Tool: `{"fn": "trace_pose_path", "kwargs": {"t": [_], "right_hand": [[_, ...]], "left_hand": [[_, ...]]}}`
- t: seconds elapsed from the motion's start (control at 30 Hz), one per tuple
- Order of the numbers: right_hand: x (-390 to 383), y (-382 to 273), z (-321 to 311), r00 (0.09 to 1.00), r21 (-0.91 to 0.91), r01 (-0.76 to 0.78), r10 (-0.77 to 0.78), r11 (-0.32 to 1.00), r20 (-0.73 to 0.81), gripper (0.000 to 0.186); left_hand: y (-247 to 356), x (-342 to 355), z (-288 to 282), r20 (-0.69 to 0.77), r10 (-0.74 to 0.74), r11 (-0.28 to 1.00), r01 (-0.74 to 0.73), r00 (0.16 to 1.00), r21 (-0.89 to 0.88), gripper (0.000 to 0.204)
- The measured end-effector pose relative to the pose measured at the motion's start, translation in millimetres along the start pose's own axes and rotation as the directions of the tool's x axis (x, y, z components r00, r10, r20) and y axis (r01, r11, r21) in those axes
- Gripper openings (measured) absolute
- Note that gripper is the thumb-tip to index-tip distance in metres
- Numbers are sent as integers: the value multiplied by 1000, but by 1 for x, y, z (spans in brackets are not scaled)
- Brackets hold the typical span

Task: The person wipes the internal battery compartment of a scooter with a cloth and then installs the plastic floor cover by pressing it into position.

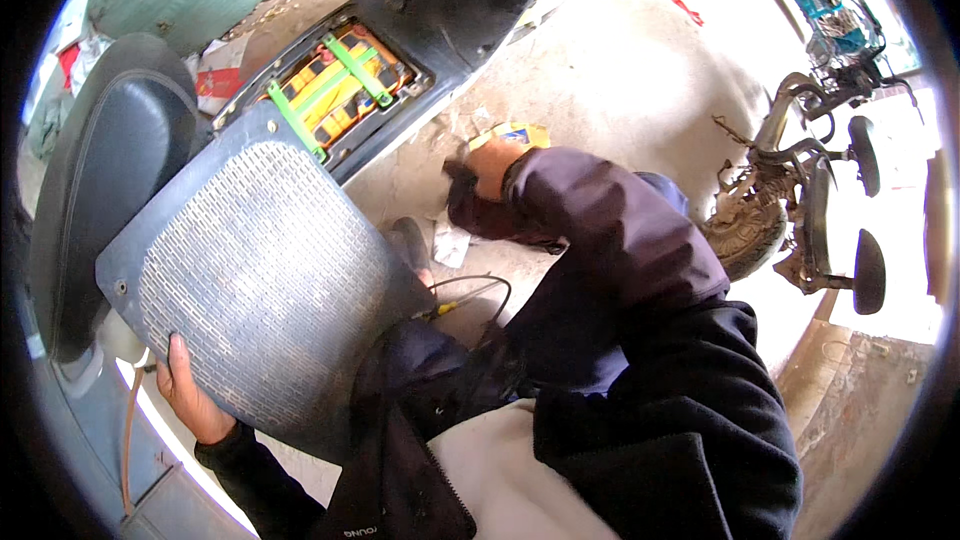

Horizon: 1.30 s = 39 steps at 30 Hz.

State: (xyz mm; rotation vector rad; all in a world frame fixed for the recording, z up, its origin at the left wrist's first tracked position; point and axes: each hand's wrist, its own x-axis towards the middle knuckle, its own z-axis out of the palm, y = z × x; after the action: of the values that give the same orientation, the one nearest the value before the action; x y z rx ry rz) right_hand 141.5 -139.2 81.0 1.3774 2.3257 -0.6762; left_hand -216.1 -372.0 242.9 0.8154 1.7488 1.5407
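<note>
1. Black seat: far left, beside the textured panel.
2. Left hand: nearly closed, gripping the panel's near edge, thumb uppermost.
3. Battery bay: uncovered beyond the panel; green straps visible.
4. Right hand: beside yellow packet; from here, I cannot tell its opening or grip.

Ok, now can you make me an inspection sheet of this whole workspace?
Surface: pale floor, a white scrap on it.
Job's things: dark textured panel; yellow blocks under green straps.
Clutter: red strip; yellow-and-blue packet.
Hands: left hand grips the panel's edge; right hand is by the packet, its grip unclear.
Cables: thin curved black cable; brown cord at left.
Surroundings: dark seat at left, bike at right.
</note>
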Motion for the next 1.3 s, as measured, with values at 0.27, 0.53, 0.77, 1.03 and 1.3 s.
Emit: {"fn": "trace_pose_path", "kwargs": {"t": [0.27, 0.53, 0.77, 1.03, 1.3], "right_hand": [[6, 13, -9, 950, 185, 94, -33, 978, -311, 31], [48, 16, -32, 783, 161, -35, 127, 986, -609, 30], [101, 0, -38, 548, 291, -113, 304, 950, -779, 37], [124, -146, 51, 754, 569, 656, -471, 497, -458, 40], [103, 21, -50, 421, 680, 65, 598, 730, -682, 27]], "left_hand": [[50, -42, -90, 247, 674, 251, -530, 696, 810, 47], [73, -75, -116, -330, 662, 675, -343, 673, 653, 43], [70, -81, -119, -506, 575, 783, -252, 643, 569, 45], [76, -72, -89, -597, 500, 865, -327, 628, 380, 45], [66, -80, -108, -461, 718, 665, -318, 521, 676, 43]]}}
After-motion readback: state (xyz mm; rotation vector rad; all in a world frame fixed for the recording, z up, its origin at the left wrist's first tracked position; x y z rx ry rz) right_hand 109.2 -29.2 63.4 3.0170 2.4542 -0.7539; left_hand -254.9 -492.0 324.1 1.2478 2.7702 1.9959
